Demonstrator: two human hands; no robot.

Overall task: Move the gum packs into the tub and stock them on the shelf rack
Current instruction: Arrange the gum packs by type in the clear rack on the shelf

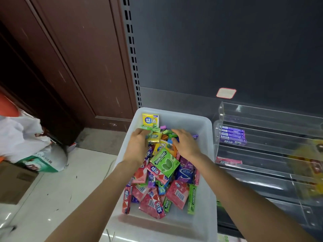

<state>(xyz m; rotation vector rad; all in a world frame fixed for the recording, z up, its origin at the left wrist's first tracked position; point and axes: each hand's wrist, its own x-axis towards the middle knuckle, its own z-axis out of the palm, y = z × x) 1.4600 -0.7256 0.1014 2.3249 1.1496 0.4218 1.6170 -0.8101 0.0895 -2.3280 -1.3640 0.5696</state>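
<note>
We see both hands in tub (206, 123) among gum packs (164, 163). Left hand (138, 145) grips green pack (150, 132); right hand (185, 144) spread flat, nearer rack (262, 154) at right.

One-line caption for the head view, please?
Both hands sort gum packs in white tub beside clear rack.
</note>
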